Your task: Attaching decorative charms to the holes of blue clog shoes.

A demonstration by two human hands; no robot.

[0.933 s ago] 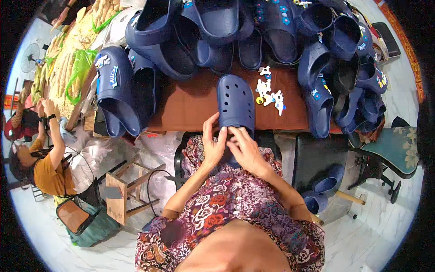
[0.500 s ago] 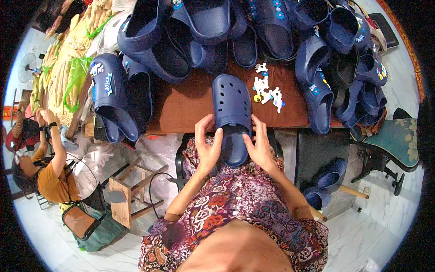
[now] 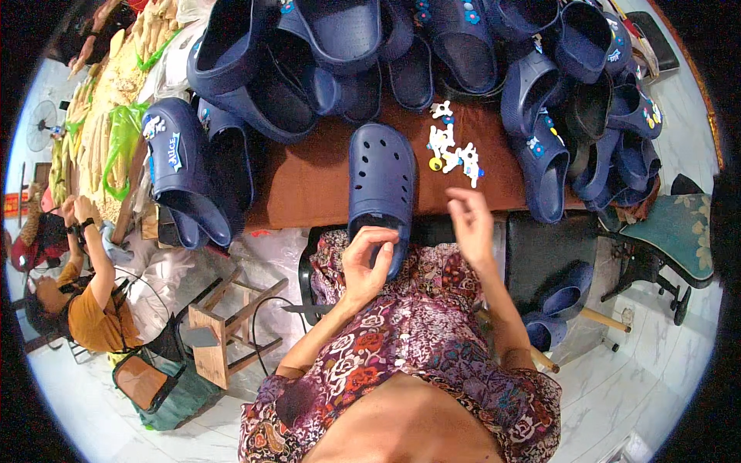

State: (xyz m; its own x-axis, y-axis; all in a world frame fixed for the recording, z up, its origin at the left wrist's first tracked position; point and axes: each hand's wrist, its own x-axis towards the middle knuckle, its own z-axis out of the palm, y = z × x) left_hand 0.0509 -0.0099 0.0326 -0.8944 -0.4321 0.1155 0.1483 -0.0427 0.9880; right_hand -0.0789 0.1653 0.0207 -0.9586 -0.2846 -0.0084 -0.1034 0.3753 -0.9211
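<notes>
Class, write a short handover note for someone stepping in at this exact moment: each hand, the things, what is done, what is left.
Left hand grips the heel end of the navy clog, which lies on the brown table.
Right hand is free, lifted beside the clog, near the small charms.
Done: the clog is laid out flat; no charm shows on it.
Left: charms lie loose on the table.

Clog between the hands, charms beyond the right one.
The clog (image 3: 381,185) lies on the table (image 3: 309,181), heel against the left hand (image 3: 364,266); the charms (image 3: 451,148) lie just beyond the right hand (image 3: 471,224).
</notes>
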